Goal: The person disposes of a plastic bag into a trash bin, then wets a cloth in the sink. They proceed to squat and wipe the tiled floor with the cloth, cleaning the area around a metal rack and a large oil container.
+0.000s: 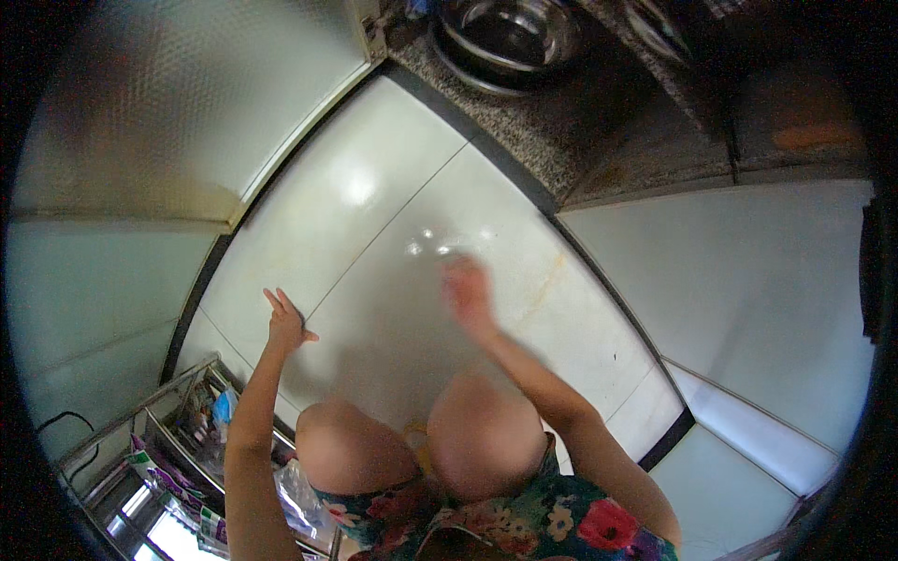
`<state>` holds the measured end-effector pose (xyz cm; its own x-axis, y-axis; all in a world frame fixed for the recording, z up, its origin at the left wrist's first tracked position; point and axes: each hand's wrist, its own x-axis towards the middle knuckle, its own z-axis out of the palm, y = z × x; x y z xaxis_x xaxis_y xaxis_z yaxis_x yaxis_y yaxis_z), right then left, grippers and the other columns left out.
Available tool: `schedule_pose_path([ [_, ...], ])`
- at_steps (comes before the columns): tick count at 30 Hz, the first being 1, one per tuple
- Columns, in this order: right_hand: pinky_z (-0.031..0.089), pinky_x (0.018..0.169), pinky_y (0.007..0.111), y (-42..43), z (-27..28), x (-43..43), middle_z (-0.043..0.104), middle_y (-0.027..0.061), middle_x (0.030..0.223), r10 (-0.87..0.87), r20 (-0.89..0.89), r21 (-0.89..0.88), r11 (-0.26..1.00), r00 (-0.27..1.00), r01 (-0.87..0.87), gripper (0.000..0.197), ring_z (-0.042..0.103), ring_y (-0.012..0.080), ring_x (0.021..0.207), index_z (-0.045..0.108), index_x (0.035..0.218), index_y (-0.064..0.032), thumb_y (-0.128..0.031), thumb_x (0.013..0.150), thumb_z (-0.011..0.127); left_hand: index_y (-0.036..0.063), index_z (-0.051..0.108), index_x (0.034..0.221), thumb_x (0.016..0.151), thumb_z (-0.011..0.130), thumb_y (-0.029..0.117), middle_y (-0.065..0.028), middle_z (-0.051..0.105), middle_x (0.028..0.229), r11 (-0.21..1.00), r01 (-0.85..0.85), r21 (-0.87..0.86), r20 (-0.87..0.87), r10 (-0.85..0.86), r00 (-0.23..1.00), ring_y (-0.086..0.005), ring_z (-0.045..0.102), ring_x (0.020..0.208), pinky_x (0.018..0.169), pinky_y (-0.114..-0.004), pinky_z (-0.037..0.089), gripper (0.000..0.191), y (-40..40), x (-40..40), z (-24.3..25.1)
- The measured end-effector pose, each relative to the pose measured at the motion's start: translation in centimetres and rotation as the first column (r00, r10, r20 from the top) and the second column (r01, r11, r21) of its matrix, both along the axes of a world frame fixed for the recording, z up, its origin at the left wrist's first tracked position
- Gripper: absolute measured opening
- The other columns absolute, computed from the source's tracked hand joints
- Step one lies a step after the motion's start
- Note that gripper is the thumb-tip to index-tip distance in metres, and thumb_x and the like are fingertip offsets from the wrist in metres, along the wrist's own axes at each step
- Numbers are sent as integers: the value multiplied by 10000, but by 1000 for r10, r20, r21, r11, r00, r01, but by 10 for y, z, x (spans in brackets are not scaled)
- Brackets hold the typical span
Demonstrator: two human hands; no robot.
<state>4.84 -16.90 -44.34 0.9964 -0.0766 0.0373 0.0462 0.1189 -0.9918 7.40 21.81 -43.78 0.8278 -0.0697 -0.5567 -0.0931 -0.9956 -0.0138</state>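
Observation:
My left hand [286, 327] is spread over the pale tiled floor [365, 161], near a tile joint, with its fingers apart and nothing in them. To the right, my right hand [468, 291] is blurred by motion above the same tiles. Its fingers look curled, and I cannot tell whether they hold anything. Small bright glints sit on the floor just beyond its fingertips; whether these are water or reflected light is unclear. Both my bare knees [484, 438] are bent below my hands, over a floral garment [561, 522].
A wire rack [184, 449] with plastic packages stands at lower left. Metal bowls [515, 42] rest on a speckled stone surface [519, 130] at the top. Pale cabinet panels [736, 266] bound the floor on the right, and a textured glass panel [189, 98] on the left.

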Motion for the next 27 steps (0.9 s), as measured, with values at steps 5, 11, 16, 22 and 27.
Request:
schedule_pose_path([
  [5, 276, 994, 409, 101, 1, -15, 405, 99, 1273, 610, 258, -811, 559, 750, -175, 361, 335, 289, 1229, 446, 1209, -97, -144, 851, 447, -174, -86, 1272, 437, 815, 442, -457, -160, 1262, 998, -38, 50, -35, 39, 999, -451, 519, 988, 828, -347, 472, 1374, -4, -1, 12],
  [11, 242, 1020, 419, -38, -10, -62, 458, 130, 1225, 17, -4, -820, 573, 1000, -13, 299, 357, 310, 1200, 495, 1141, -52, -144, 858, 467, -148, -144, 1272, 439, 816, 424, -439, -165, 1276, 997, -39, -64, 23, 40, 999, -471, 495, 1008, 823, -363, 472, 1393, 3, -9, 12],
  [16, 333, 857, 308, -189, 30, -157, 471, 94, 1063, -752, -111, -650, 549, 649, 525, 351, 438, 201, 990, 499, 1075, -13, -311, 919, 398, -129, -173, 1271, 445, 821, 407, -437, -183, 1271, 998, -35, -49, 29, 36, 999, -494, 463, 1035, 833, -388, 463, 1399, 10, -12, 2],
  [22, 429, 689, 254, -229, 26, -146, 553, 77, 911, -879, -182, -241, 474, 440, 847, 350, 530, 151, 788, 536, 920, 14, -326, 894, 457, -160, -171, 1253, 468, 805, 455, -454, -200, 1248, 995, -86, 49, -121, 92, 988, -476, 478, 1034, 848, -380, 457, 1395, -3, 1, 7],
  [27, 369, 901, 368, -96, 36, 21, 528, 153, 1092, -404, -111, 54, 910, 908, 412, 291, 500, 273, 1011, 533, 1069, -13, -229, 886, 465, -187, -133, 1249, 477, 787, 491, -471, -171, 1243, 990, -49, 134, -120, 65, 991, -457, 487, 1039, 851, -372, 459, 1379, 1, 3, 22],
])
